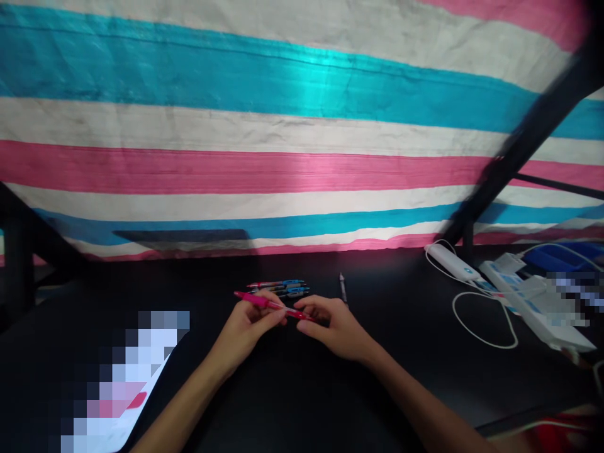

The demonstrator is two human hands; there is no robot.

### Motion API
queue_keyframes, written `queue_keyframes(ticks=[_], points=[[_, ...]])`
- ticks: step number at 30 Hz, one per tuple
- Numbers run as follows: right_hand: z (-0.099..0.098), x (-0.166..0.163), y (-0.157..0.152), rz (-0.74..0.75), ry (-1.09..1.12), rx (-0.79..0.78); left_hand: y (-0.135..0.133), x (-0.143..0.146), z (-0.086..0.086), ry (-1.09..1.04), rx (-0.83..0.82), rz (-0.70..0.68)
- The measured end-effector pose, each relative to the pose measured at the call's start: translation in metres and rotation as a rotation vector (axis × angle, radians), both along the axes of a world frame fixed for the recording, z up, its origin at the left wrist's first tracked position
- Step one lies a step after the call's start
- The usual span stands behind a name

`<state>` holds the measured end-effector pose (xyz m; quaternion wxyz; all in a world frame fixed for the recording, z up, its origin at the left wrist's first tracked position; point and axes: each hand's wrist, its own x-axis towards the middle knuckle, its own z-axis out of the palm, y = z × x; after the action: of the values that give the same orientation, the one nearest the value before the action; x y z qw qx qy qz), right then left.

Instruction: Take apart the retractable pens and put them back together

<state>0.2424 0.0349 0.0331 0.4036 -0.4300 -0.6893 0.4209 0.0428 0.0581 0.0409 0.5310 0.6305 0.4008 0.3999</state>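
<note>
A slim pink-and-red pen with a clear mid-section [257, 300] is held just above a matte black tabletop [283, 402], between the two hands and near the middle of the view. Its long axis is laid nearly crosswise, slanted slightly: the thicker pink end is pointed left and a little away from the wearer, the red end right and nearer. Which end carries the writing point cannot be told.

The pink end is seen as opaque and bright; the middle is paler, see-through, partly covered by fingers; the far right is deeper red.

The pen is pinched at its middle by the left hand [248, 327], thumb against fingers. The red end is flanked by the curled thumb and fingers of the right hand [342, 327]; whether it is firmly gripped cannot be told.

Beyond the hands, a cluster of slim pens with blue, red and grey parts [287, 286] is laid crosswise. A single dark-barrelled pen [343, 286] is set apart to the right, pointed away.
</note>
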Motion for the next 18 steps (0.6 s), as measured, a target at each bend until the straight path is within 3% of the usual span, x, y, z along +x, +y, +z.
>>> queue_keyframes(ticks=[3,9,18], points=[[-0.003,-0.007,-0.001,-0.008,0.153,-0.118,-0.001,0.002,0.000,-0.018,-0.012,0.011],[0.003,0.010,0.007,-0.105,0.247,-0.153,0.009,-0.009,-0.002,-0.147,0.024,0.193],[0.005,0.032,0.014,-0.124,0.302,-0.155,0.013,-0.017,0.001,0.024,0.109,0.192]])
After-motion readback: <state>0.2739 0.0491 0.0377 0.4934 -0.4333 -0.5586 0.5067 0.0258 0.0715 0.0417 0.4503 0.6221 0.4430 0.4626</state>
